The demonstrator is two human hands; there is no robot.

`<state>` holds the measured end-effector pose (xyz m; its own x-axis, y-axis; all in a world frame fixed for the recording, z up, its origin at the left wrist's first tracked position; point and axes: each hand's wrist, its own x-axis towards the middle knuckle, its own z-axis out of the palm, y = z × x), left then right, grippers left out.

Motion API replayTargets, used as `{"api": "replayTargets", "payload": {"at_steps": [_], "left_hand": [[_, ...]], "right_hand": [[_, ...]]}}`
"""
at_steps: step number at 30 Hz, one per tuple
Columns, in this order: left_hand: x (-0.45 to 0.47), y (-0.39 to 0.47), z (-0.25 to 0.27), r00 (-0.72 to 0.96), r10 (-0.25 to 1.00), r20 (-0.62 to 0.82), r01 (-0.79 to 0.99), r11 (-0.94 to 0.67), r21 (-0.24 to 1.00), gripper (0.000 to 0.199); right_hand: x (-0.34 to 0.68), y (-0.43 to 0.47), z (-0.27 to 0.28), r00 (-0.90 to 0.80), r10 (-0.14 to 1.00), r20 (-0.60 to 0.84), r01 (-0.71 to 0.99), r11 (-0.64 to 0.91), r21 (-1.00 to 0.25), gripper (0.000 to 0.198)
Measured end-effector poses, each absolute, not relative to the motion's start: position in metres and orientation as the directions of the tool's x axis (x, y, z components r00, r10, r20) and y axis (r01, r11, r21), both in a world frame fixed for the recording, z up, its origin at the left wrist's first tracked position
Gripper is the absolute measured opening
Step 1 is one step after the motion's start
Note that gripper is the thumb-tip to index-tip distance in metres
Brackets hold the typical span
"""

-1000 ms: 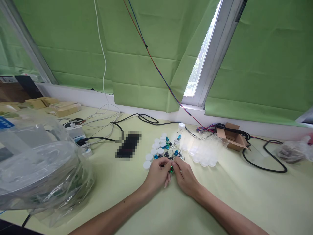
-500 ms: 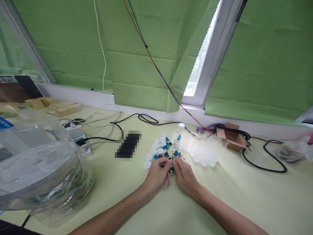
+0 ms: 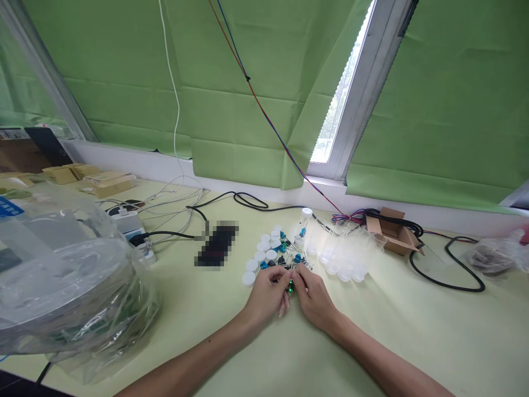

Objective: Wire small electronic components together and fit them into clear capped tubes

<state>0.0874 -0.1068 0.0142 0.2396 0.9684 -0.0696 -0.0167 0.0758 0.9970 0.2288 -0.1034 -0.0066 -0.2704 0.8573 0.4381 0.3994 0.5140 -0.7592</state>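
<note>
My left hand (image 3: 266,292) and my right hand (image 3: 317,295) meet at the middle of the table, thumbs and fingertips pinched together. Between them a small shiny green part (image 3: 291,286) shows just below the fingertips; its exact kind is too small to make out. Just beyond the fingers lies a loose pile of small blue parts (image 3: 298,258), with black and green ones and thin metal leads among them. White round caps (image 3: 252,266) lie to the left of the pile. Clear plastic vials (image 3: 345,262) lie side by side to the right, and one capped vial (image 3: 306,213) stands behind with a blue part in it.
A large bagged reel (image 3: 70,286) fills the left side. A pixelated dark object (image 3: 217,245) lies left of the caps, near a power strip (image 3: 142,242) and cables. At the back right are an open cardboard box (image 3: 394,231), a black cable loop (image 3: 448,286) and a plastic bag (image 3: 496,252).
</note>
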Motion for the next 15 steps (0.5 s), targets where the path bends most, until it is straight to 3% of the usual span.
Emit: {"api": "replayTargets", "payload": {"at_steps": [15], "left_hand": [[0.0875,-0.108,0.0188,0.244,0.966,-0.083,-0.023,0.091,0.996,0.04]], "right_hand": [[0.2295,-0.1032,-0.0056,-0.265,0.86,0.437,0.387,0.51,-0.768,0.028]]}}
